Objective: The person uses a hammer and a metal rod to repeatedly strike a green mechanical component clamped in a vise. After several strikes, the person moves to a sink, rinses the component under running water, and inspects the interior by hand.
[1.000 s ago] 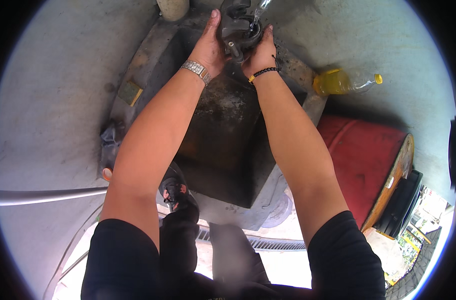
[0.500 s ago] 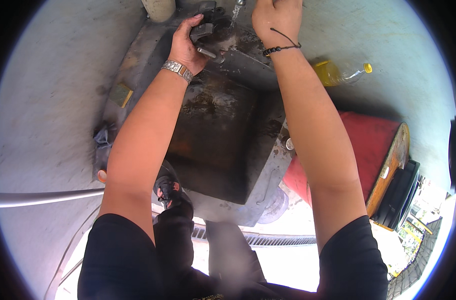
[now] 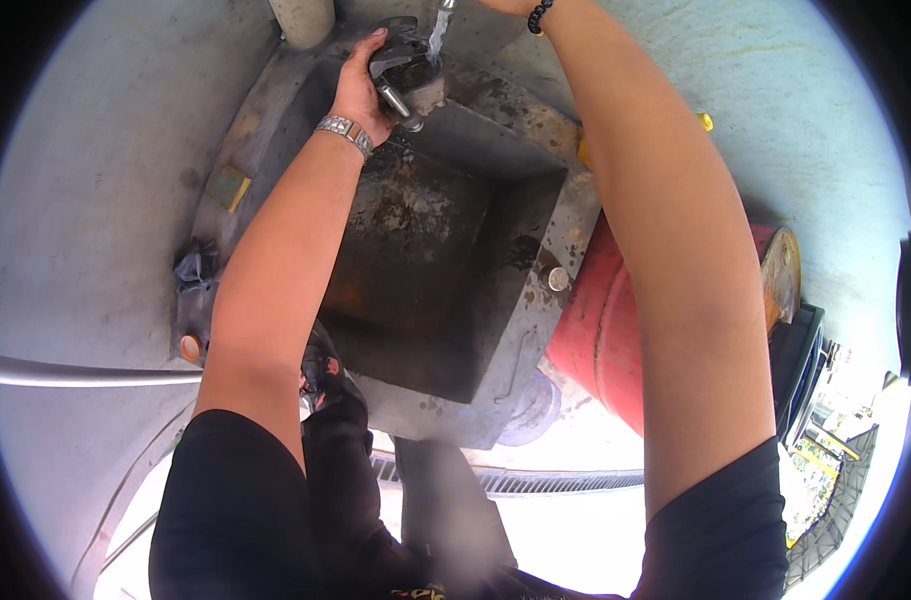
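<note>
My left hand (image 3: pixel 357 90) is closed around a dark metal part (image 3: pixel 397 68) with a shiny cylindrical steel pin (image 3: pixel 399 106) sticking out toward me. It holds the part over the far left of a grimy grey basin (image 3: pixel 525 345). From the tap (image 3: pixel 448 5) at the top edge, a stream of water (image 3: pixel 438 38) runs down onto the part. Only a sliver of my right hand (image 3: pixel 513 5) shows, beside the tap and to its right; its fingers are cut off by the picture's edge.
A sponge (image 3: pixel 228 188) and a crumpled dark plastic bag (image 3: pixel 196 265) lie on the left ledge. A round metal piece (image 3: pixel 555 279) sits on the right rim. Beyond it lies a red drum (image 3: pixel 597 325). My right forearm mostly hides a yellow-capped bottle (image 3: pixel 705 121).
My right hand has moved up and partly out of the picture beside the tap. The water stream looks thicker. The metal part has tilted in my left hand, showing more of the pin.
</note>
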Available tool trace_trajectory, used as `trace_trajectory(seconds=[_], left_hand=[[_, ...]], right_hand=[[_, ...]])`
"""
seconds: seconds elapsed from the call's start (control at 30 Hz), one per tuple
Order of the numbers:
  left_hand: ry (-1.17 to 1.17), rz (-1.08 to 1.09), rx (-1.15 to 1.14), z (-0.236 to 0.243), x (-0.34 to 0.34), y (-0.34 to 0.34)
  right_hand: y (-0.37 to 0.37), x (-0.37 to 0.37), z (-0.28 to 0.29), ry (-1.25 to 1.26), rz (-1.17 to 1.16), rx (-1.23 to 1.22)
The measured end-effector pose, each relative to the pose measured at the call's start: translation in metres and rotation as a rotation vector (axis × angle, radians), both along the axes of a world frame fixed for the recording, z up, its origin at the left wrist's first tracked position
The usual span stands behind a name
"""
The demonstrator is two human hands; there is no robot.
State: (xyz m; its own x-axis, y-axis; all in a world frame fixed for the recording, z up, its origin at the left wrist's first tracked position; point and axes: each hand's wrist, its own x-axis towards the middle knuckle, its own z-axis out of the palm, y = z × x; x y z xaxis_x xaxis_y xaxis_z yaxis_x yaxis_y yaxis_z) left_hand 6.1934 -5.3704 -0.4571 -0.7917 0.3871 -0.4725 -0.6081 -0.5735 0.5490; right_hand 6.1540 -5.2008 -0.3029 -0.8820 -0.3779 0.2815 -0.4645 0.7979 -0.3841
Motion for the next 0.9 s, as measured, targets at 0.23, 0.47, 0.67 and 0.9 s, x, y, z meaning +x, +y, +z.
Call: trace_trajectory(seconds=[0.23, 0.47, 0.67, 0.9], left_hand=[[-0.037, -0.020, -0.038, 0.009, 0.009, 0.010], [-0.120, 0.026, 0.119, 0.011, 0.021, 0.018], [-0.152, 0.100, 0.262, -0.001, 0.031, 0.018], [-0.167, 0.165, 0.265, -0.024, 0.011, 0.035]], right_hand=[[-0.003, 0.004, -0.002, -0.059, -0.048, -0.072], [-0.008, 0.012, 0.004, -0.169, -0.099, -0.157], [-0.010, 0.009, -0.001, -0.120, -0.111, -0.137], [-0.012, 0.011, 0.001, -0.059, -0.117, -0.114]])
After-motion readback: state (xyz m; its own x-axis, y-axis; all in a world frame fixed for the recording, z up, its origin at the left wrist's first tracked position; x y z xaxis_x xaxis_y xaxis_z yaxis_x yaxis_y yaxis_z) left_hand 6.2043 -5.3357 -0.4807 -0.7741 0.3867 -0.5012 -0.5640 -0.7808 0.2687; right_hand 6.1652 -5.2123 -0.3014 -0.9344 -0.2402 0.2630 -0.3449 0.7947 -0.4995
